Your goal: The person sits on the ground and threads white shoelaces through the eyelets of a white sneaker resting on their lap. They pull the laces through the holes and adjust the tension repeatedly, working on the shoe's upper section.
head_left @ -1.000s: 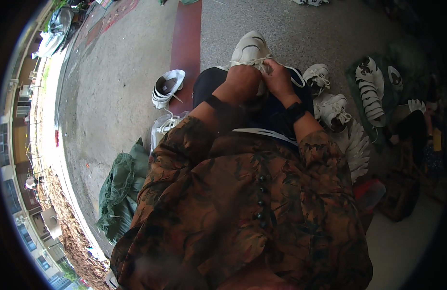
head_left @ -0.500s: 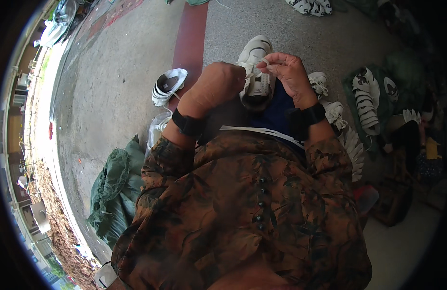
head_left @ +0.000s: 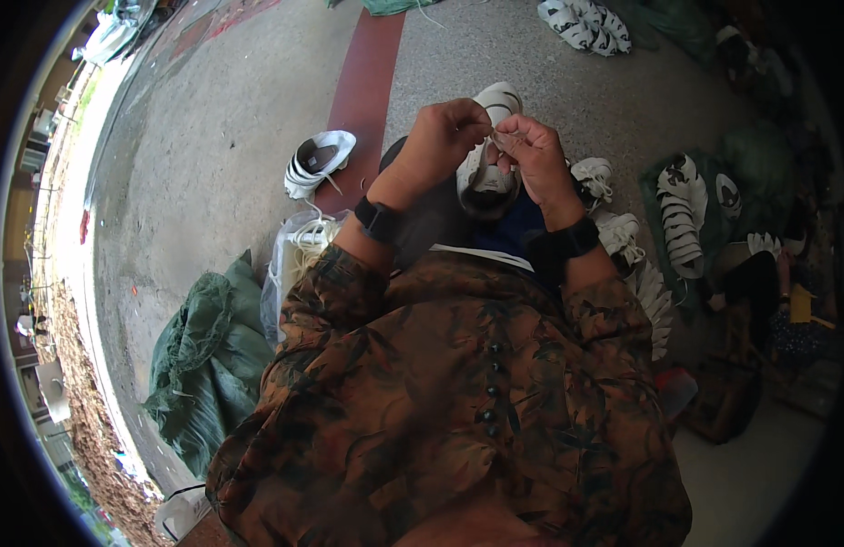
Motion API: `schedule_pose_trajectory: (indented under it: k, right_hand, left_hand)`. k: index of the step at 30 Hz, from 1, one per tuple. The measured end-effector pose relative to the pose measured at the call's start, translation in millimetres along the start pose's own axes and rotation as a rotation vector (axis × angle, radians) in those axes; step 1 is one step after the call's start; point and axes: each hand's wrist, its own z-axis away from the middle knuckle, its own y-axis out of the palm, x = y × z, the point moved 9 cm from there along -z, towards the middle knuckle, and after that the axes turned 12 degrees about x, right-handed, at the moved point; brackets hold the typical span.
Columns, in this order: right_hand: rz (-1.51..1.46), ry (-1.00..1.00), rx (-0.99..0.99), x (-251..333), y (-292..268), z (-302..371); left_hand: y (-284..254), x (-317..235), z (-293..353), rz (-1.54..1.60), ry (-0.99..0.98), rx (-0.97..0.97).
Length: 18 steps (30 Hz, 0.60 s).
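A white sneaker (head_left: pixel 476 178) with dark trim lies on my lap, its toe pointing away from me. Above its tongue, my left hand (head_left: pixel 445 139) pinches a pale shoelace (head_left: pixel 495 136) from the left side. My right hand (head_left: pixel 537 162) is closed on the lace from the right, thumb and forefinger together. The fingertips of both hands nearly meet over the shoe and hide much of the lacing.
Left on the floor is a white shoe upper (head_left: pixel 318 164). Nearer lie a clear bag with laces (head_left: pixel 303 239) and a green sack (head_left: pixel 212 328). White laced shoes (head_left: pixel 593 178) and stacked uppers (head_left: pixel 682 219) sit right; more uppers (head_left: pixel 586 25) lie far off. Another person's arm (head_left: pixel 785 273) shows at far right.
Both hands have come closer together over the shoe; my left hand has moved right and up, my right slightly left and down. The view has shifted a little.
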Motion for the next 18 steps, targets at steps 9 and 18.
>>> schedule_pose_trajectory:
  k: [9, 18]
  right_hand:
    - [0.072, -0.013, 0.046, -2.8, 2.6, 7.2]
    - [0.139, 0.028, 0.093, -10.8, 1.9, 11.3]
  left_hand:
    - [6.2, 35.1, 4.9, 0.440, -0.087, -0.052]
    - [13.0, 41.9, 6.1, 0.487, -0.113, -0.025]
